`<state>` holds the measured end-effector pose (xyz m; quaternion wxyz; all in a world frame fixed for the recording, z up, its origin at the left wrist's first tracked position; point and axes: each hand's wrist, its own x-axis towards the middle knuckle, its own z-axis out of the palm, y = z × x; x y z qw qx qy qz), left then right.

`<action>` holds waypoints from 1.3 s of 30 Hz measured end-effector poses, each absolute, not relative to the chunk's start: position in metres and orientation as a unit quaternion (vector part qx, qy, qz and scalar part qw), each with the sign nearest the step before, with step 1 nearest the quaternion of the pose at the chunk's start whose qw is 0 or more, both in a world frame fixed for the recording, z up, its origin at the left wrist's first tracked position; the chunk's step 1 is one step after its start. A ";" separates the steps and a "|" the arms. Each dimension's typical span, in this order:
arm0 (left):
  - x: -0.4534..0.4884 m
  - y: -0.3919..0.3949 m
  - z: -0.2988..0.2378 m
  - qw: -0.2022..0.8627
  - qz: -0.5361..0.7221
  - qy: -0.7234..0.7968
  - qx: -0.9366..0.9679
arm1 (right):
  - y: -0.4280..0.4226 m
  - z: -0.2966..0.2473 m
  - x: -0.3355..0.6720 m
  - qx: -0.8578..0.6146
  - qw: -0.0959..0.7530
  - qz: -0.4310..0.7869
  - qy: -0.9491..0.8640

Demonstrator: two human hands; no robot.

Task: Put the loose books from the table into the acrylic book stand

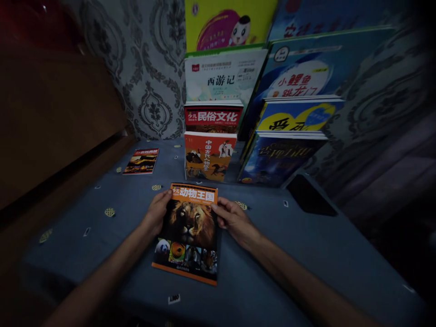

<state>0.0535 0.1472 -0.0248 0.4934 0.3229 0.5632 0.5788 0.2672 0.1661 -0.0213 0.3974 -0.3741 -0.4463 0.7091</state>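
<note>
A book with an orange border and a lion on its cover (190, 231) lies flat on the blue patterned tablecloth (306, 254) right in front of me. My left hand (157, 211) grips its left edge near the top, fingers curled on the cover. My right hand (231, 218) grips the right edge near the top in the same way. Both forearms reach in from the bottom of the view.
Several books stand in stepped rows against the patterned wall, an orange one (208, 155) and a dark blue one (277, 159) nearest. A small dark-covered book (141, 161) lies flat at far left. A wooden board (51, 118) borders the left; a dark slab (308, 196) lies right.
</note>
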 end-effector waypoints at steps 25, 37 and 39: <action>0.117 0.103 0.054 0.098 -0.007 0.627 0.773 | 0.152 -0.030 0.265 -0.221 0.378 0.805 -0.401; 0.098 0.102 0.037 0.162 0.121 0.626 0.753 | 0.151 -0.034 0.268 -0.233 0.364 0.789 -0.437; 0.097 0.102 0.034 0.168 0.133 0.632 0.744 | 0.151 -0.035 0.268 -0.238 0.362 0.788 -0.438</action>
